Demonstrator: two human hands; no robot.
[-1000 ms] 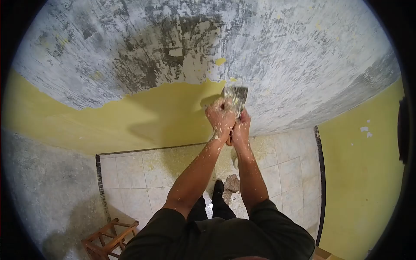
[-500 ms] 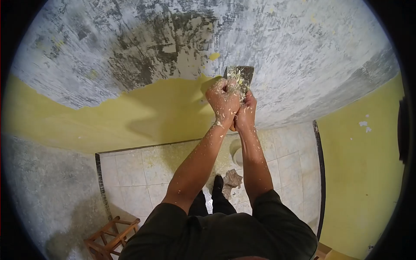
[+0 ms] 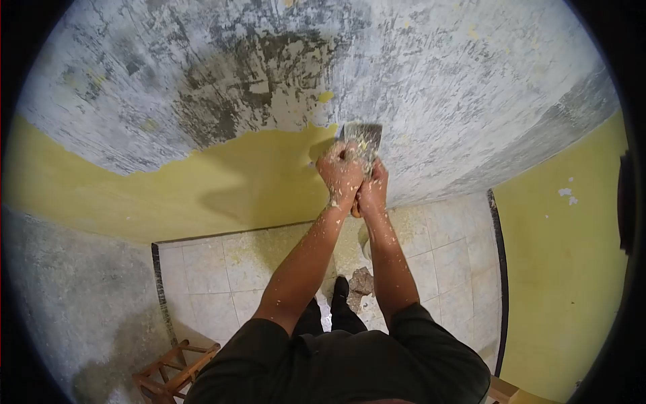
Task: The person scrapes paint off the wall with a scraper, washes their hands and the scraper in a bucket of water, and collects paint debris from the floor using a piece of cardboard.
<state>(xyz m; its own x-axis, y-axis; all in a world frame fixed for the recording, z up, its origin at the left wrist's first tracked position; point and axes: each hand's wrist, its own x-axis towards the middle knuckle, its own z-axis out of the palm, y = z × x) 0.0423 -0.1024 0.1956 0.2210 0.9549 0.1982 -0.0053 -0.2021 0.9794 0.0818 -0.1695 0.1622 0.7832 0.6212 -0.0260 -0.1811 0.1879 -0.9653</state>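
Both my hands grip one broad paint scraper (image 3: 364, 135), its blade up against the wall and dusted with paint flakes. My left hand (image 3: 342, 174) is closed around its upper part, near the blade. Just to the right and lower, my right hand (image 3: 373, 187) is wrapped round the handle, whose orange-brown end shows below. Flakes cling to both hands and forearms. Around the blade the wall is scraped to grey and white (image 3: 444, 101), and yellow paint (image 3: 262, 168) still covers the area to the left and below.
A wooden stool (image 3: 171, 374) stands at the lower left. On the tiled floor (image 3: 208, 262) lie paint crumbs, a crumpled brown piece (image 3: 361, 281) by my foot, and a pale round container (image 3: 366, 244) partly behind my right forearm. A yellow side wall (image 3: 552, 269) rises at the right.
Both hands and the scraper have moved down and slightly left along the wall. The grip looks the same.
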